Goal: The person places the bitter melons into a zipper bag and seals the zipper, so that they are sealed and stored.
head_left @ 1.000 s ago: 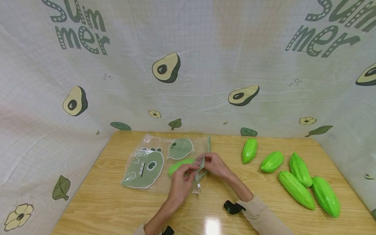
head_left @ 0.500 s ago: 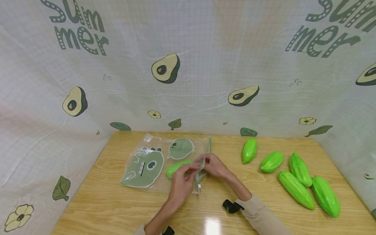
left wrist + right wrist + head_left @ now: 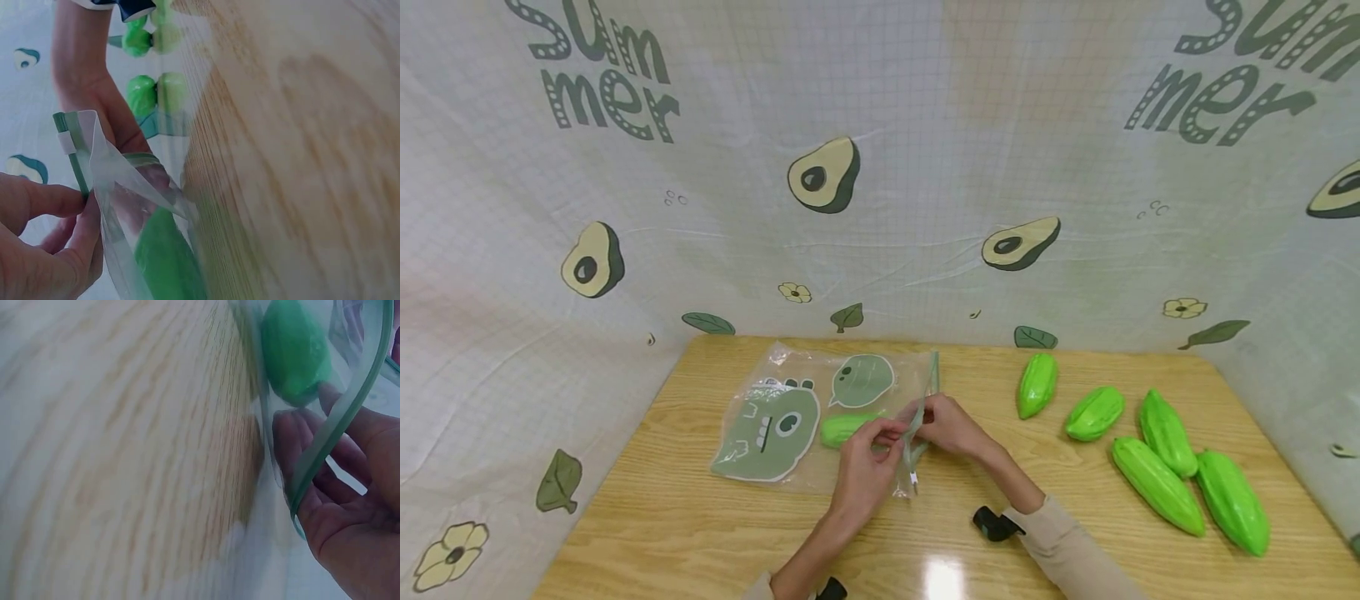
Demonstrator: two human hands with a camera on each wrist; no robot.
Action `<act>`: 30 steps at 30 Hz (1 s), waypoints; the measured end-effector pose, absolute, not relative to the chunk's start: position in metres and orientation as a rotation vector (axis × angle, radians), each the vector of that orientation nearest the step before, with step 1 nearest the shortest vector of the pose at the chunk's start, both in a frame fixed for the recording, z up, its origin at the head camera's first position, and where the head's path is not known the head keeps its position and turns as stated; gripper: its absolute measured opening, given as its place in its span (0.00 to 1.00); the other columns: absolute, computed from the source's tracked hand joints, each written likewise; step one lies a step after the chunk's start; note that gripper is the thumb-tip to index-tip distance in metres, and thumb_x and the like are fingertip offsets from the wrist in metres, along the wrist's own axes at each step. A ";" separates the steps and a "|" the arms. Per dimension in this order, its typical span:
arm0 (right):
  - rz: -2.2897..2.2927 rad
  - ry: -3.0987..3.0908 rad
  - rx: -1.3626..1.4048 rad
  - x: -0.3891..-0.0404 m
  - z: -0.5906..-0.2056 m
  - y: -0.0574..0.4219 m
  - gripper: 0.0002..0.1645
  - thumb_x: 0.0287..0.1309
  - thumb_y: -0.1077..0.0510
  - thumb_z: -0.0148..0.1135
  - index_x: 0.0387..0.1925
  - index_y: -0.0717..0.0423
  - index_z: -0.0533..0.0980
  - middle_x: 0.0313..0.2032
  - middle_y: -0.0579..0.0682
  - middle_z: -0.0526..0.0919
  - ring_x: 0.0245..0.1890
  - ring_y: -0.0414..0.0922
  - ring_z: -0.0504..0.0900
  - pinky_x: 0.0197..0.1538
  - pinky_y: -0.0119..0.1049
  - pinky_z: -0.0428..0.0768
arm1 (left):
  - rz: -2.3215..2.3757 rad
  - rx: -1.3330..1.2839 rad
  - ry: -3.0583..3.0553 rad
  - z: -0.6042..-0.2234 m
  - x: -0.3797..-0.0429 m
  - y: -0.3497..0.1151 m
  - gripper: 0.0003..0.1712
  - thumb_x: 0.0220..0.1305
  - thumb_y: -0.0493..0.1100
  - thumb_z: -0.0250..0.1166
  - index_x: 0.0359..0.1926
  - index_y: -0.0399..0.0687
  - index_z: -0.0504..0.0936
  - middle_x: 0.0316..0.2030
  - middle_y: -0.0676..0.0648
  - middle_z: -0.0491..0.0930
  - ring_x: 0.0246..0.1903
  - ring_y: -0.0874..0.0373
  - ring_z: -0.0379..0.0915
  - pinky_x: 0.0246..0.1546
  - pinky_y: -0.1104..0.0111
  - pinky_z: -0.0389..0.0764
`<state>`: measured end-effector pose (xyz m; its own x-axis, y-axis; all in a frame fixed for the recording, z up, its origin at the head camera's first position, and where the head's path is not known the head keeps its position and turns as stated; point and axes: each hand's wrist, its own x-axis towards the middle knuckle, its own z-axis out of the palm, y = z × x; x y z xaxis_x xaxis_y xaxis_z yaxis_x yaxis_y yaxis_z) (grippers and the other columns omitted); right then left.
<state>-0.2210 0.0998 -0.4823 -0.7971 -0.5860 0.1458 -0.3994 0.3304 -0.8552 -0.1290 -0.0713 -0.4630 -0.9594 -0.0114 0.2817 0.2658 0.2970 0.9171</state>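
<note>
A clear slider zip bag (image 3: 812, 492) with green monster prints lies on the table, its mouth facing right. Inside it, near the mouth, is a green ridged fruit (image 3: 841, 430), partly behind my left hand in the head view. My left hand (image 3: 861, 467) pinches the green zip edge between thumb and finger; the white slider (image 3: 66, 142) sits close above in the left wrist view. My right hand (image 3: 951, 425) reaches into the mouth. In the right wrist view its fingertips (image 3: 289, 428) are at the near end of the fruit, not wrapped round it.
Several similar green fruits lie on the right of the wooden table (image 3: 700, 533), among them one at the back (image 3: 1037, 385) and one at the front right (image 3: 1232, 502). A printed cloth (image 3: 917, 250) hangs behind and along the sides.
The green fruit has slid slightly left, deeper into the bag, away from my right hand's fingertips. Both hands stay almost where they were at the bag's mouth.
</note>
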 end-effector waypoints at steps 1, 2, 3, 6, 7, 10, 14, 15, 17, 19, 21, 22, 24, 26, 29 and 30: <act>-1.456 2.398 -0.902 -0.221 -0.482 0.100 0.10 0.61 0.70 0.66 0.43 0.66 0.86 0.40 0.56 0.89 0.39 0.40 0.86 0.43 0.30 0.83 | -1.719 -0.226 -2.336 -0.463 -0.129 -0.071 0.12 0.60 0.23 0.67 0.41 0.38 0.86 0.38 0.44 0.84 0.38 0.52 0.83 0.36 0.71 0.85; -1.453 2.397 -0.903 -0.220 -0.482 0.101 0.10 0.61 0.70 0.66 0.44 0.66 0.86 0.41 0.56 0.89 0.40 0.40 0.87 0.44 0.30 0.83 | -1.718 -0.219 -2.343 -0.463 -0.129 -0.071 0.11 0.60 0.23 0.68 0.41 0.38 0.86 0.37 0.44 0.84 0.38 0.52 0.83 0.36 0.72 0.84; -1.451 2.399 -0.895 -0.220 -0.482 0.102 0.10 0.61 0.70 0.66 0.44 0.66 0.86 0.41 0.56 0.89 0.40 0.40 0.87 0.44 0.30 0.83 | -1.719 -0.213 -2.351 -0.463 -0.129 -0.071 0.11 0.60 0.23 0.68 0.41 0.38 0.86 0.37 0.44 0.85 0.38 0.52 0.83 0.36 0.72 0.84; -1.465 2.414 -0.875 -0.219 -0.482 0.104 0.10 0.62 0.68 0.66 0.44 0.67 0.85 0.41 0.56 0.89 0.41 0.42 0.87 0.45 0.31 0.83 | -1.719 -0.207 -2.366 -0.463 -0.130 -0.071 0.10 0.60 0.24 0.68 0.40 0.38 0.85 0.37 0.44 0.85 0.37 0.53 0.83 0.35 0.72 0.84; -1.471 2.422 -0.862 -0.219 -0.482 0.105 0.09 0.63 0.67 0.66 0.44 0.66 0.85 0.41 0.56 0.89 0.41 0.43 0.87 0.45 0.31 0.83 | -1.721 -0.205 -2.369 -0.464 -0.130 -0.071 0.10 0.60 0.24 0.68 0.40 0.38 0.85 0.37 0.44 0.85 0.37 0.53 0.83 0.35 0.72 0.84; -1.482 2.448 -0.832 -0.219 -0.480 0.109 0.09 0.65 0.66 0.65 0.44 0.66 0.84 0.40 0.55 0.89 0.42 0.44 0.86 0.46 0.32 0.83 | -1.738 -0.196 -2.366 -0.464 -0.131 -0.071 0.09 0.59 0.24 0.68 0.40 0.37 0.85 0.36 0.43 0.85 0.37 0.53 0.83 0.35 0.72 0.84; -1.473 2.480 -0.815 -0.219 -0.477 0.114 0.08 0.66 0.65 0.64 0.44 0.65 0.84 0.40 0.54 0.88 0.42 0.45 0.86 0.47 0.33 0.83 | -1.756 -0.176 -2.360 -0.464 -0.133 -0.070 0.09 0.59 0.24 0.68 0.40 0.37 0.85 0.36 0.43 0.85 0.36 0.53 0.83 0.35 0.72 0.84; -1.474 2.486 -0.811 -0.219 -0.476 0.114 0.08 0.66 0.66 0.64 0.44 0.65 0.84 0.40 0.54 0.88 0.42 0.45 0.86 0.48 0.34 0.83 | -1.752 -0.171 -2.363 -0.464 -0.133 -0.070 0.09 0.59 0.24 0.68 0.40 0.37 0.85 0.35 0.43 0.85 0.36 0.54 0.83 0.35 0.72 0.84; -1.477 2.501 -0.799 -0.220 -0.476 0.116 0.07 0.66 0.66 0.64 0.43 0.65 0.84 0.39 0.54 0.88 0.42 0.46 0.85 0.48 0.34 0.83 | -1.738 -0.163 -2.371 -0.464 -0.133 -0.070 0.09 0.59 0.25 0.69 0.39 0.37 0.85 0.35 0.44 0.85 0.36 0.54 0.83 0.34 0.73 0.83; -1.491 2.516 -0.787 -0.221 -0.476 0.119 0.07 0.66 0.66 0.65 0.44 0.65 0.84 0.39 0.54 0.88 0.41 0.46 0.85 0.48 0.34 0.83 | -1.724 -0.158 -2.378 -0.463 -0.134 -0.070 0.09 0.59 0.26 0.69 0.39 0.38 0.85 0.35 0.44 0.85 0.36 0.54 0.83 0.34 0.73 0.83; -1.497 2.541 -0.775 -0.222 -0.475 0.121 0.08 0.66 0.65 0.65 0.44 0.65 0.84 0.39 0.54 0.88 0.41 0.46 0.85 0.48 0.34 0.84 | -1.717 -0.157 -2.377 -0.463 -0.134 -0.070 0.08 0.59 0.26 0.69 0.39 0.38 0.85 0.35 0.44 0.84 0.35 0.55 0.83 0.34 0.73 0.83; -1.502 2.551 -0.777 -0.222 -0.475 0.122 0.08 0.66 0.65 0.66 0.44 0.64 0.84 0.40 0.54 0.88 0.41 0.47 0.86 0.48 0.35 0.84 | -1.717 -0.155 -2.375 -0.463 -0.134 -0.070 0.08 0.59 0.26 0.69 0.39 0.38 0.85 0.34 0.44 0.84 0.35 0.55 0.83 0.34 0.73 0.83; -1.511 2.570 -0.776 -0.222 -0.474 0.124 0.09 0.67 0.63 0.67 0.45 0.64 0.85 0.40 0.53 0.88 0.42 0.46 0.86 0.48 0.35 0.84 | -1.724 -0.147 -2.370 -0.462 -0.135 -0.070 0.08 0.59 0.26 0.70 0.39 0.38 0.85 0.34 0.45 0.84 0.35 0.56 0.83 0.34 0.73 0.83; -1.515 2.583 -0.776 -0.222 -0.473 0.126 0.09 0.67 0.61 0.68 0.45 0.62 0.85 0.40 0.52 0.88 0.42 0.46 0.86 0.48 0.36 0.84 | -1.734 -0.139 -2.365 -0.462 -0.135 -0.070 0.08 0.59 0.26 0.70 0.38 0.38 0.85 0.33 0.45 0.84 0.34 0.57 0.83 0.34 0.73 0.83; -1.549 2.585 -0.750 -0.220 -0.472 0.129 0.09 0.66 0.60 0.68 0.45 0.60 0.85 0.41 0.51 0.89 0.44 0.47 0.86 0.50 0.37 0.84 | -1.748 -0.131 -2.363 -0.462 -0.135 -0.070 0.08 0.58 0.26 0.69 0.38 0.38 0.86 0.33 0.45 0.84 0.34 0.56 0.83 0.34 0.73 0.83; -1.559 2.587 -0.744 -0.219 -0.472 0.130 0.09 0.67 0.60 0.68 0.45 0.60 0.85 0.42 0.51 0.89 0.45 0.48 0.87 0.51 0.37 0.84 | -1.748 -0.129 -2.363 -0.462 -0.135 -0.070 0.08 0.59 0.26 0.69 0.39 0.38 0.86 0.34 0.45 0.85 0.34 0.56 0.83 0.34 0.73 0.83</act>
<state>-0.2193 0.1304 -0.4718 -0.8852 -0.4131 0.2139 -0.3822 0.3836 -0.8407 -0.1352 -0.0698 -0.4621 -0.9763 -0.0479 0.2112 0.1879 0.2970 0.9362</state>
